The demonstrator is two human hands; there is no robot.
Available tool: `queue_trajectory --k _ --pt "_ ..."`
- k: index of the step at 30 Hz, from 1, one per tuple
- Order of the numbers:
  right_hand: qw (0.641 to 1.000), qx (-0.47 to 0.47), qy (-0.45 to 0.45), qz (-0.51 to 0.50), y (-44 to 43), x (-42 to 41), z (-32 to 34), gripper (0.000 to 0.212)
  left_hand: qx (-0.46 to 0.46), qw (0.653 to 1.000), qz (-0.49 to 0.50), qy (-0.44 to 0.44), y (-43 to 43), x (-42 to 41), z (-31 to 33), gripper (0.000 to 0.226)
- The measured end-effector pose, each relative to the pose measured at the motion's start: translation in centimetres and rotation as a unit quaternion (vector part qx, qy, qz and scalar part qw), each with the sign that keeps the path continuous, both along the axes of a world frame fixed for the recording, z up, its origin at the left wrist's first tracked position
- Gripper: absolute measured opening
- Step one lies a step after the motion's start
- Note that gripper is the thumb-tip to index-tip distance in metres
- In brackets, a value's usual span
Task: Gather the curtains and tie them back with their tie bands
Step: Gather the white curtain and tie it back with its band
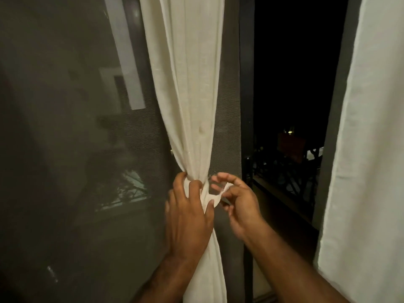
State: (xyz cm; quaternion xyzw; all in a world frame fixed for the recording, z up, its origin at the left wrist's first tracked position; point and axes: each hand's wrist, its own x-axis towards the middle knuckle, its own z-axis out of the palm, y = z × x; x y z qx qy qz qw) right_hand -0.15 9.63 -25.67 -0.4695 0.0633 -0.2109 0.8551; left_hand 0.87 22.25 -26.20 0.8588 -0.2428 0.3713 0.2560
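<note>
While left hand (188,215) grips gathered curtain (190,106) at lower centre and right hand (238,204) pinches tie band (213,199) loop: light pinch may slip, bundle spreads. Second curtain (360,149), right edge, untied.

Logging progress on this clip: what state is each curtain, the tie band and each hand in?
Gathered curtain: bunched, cinched at the middle.
Tie band: wrapped round the bundle, end looped, apparently not yet fastened.
Other curtain: hanging loose, untied.
Left hand: grips the curtain at the band.
Right hand: pinches the band's end.
</note>
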Motion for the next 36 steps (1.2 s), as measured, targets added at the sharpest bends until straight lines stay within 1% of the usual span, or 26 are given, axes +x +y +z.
queue_trajectory --k 3,5,7,9,13,16,18,21,25,27,29,33,36 --pt "0.991 -0.127 0.020 -0.039 -0.3 -0.3 1.5 0.035 -0.018 0.999 0.022 -0.036 -0.2 0.1 0.8 0.035" --pt "0.973 -0.218 0.025 -0.073 -0.7 -0.6 2.8 0.027 -0.034 0.995 0.011 -0.091 -0.6 -0.1 1.6 0.029" --pt "0.946 -0.301 0.022 -0.114 -1.4 -0.8 3.9 0.020 -0.043 0.988 -0.025 -0.146 -1.3 -0.4 2.5 0.023" --pt "0.917 -0.366 0.017 -0.155 -2.6 -1.1 4.9 0.017 -0.041 0.982 -0.072 -0.171 -2.6 -0.4 3.3 0.017" --pt "0.854 -0.464 0.047 -0.231 -6.2 -3.3 7.3 0.015 -0.053 0.975 -0.154 -0.152 -5.8 -1.1 5.0 0.014" --pt "0.813 -0.492 0.079 -0.302 -10.2 -5.9 9.4 0.015 -0.084 0.967 -0.216 -0.109 -9.6 -1.7 6.5 0.015" --pt "0.777 -0.507 0.096 -0.361 -13.5 -7.9 10.8 0.014 -0.102 0.955 -0.267 -0.077 -12.7 -2.1 7.7 0.015" --pt "0.733 -0.506 0.120 -0.439 -18.1 -11.0 12.7 0.016 -0.124 0.937 -0.322 -0.047 -17.6 -2.9 9.4 0.005" --pt "0.663 -0.514 0.153 -0.521 -24.7 -14.5 14.3 0.018 -0.160 0.918 -0.362 -0.034 -25.2 -4.4 11.8 0.014" --pt "0.642 -0.515 0.170 -0.542 -27.8 -15.9 14.7 0.018 -0.152 0.917 -0.367 -0.036 -29.1 -5.0 12.8 0.018" --pt "0.625 -0.522 0.188 -0.549 -31.1 -17.1 14.9 0.019 -0.146 0.916 -0.374 -0.021 -33.0 -5.6 13.6 0.016" --pt "0.598 -0.531 0.216 -0.560 -37.7 -19.3 15.1 0.026 -0.153 0.906 -0.394 0.013 -40.0 -6.8 15.0 0.015" --pt "0.577 -0.534 0.240 -0.569 -43.2 -20.3 15.3 0.031 -0.148 0.898 -0.413 0.010 -45.1 -7.4 15.9 0.017"
